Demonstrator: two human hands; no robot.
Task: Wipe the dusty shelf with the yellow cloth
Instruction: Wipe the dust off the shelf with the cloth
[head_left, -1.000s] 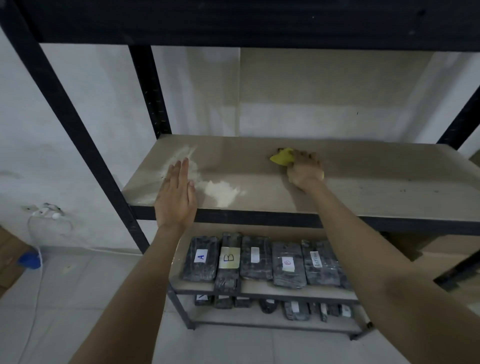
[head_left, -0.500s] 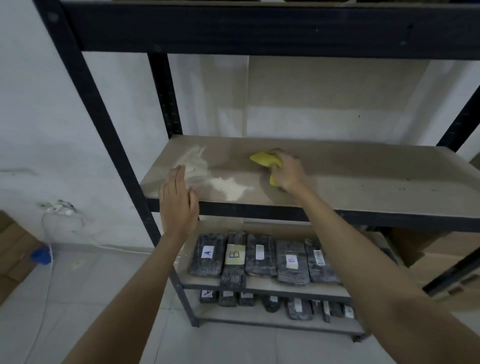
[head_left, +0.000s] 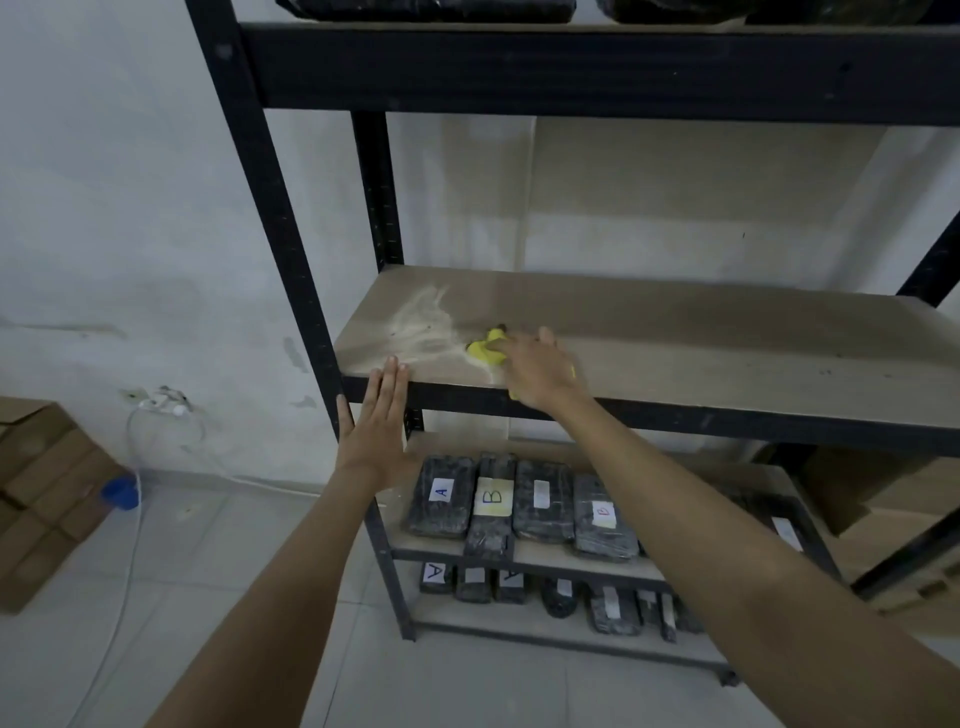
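The shelf (head_left: 701, 343) is a tan board in a black metal rack at chest height. White dust (head_left: 421, 325) lies on its left part. My right hand (head_left: 537, 371) presses the crumpled yellow cloth (head_left: 485, 352) onto the board near the front edge, right beside the dust; the hand covers most of the cloth. My left hand (head_left: 376, 423) is flat with straight fingers in front of the shelf's front left corner, its fingertips at the edge, holding nothing.
Black wrapped packs with letter labels (head_left: 493, 506) fill the two lower shelves. Dark packs sit on the top shelf (head_left: 426, 8). Cardboard boxes (head_left: 36, 483) and a blue cup (head_left: 120, 492) stand on the tiled floor at left, near a white cable (head_left: 156, 410).
My right hand has dragged the cloth leftward across the board into the dust patch, wiping away its nearer part. My left hand has slipped off the board to the front left corner.
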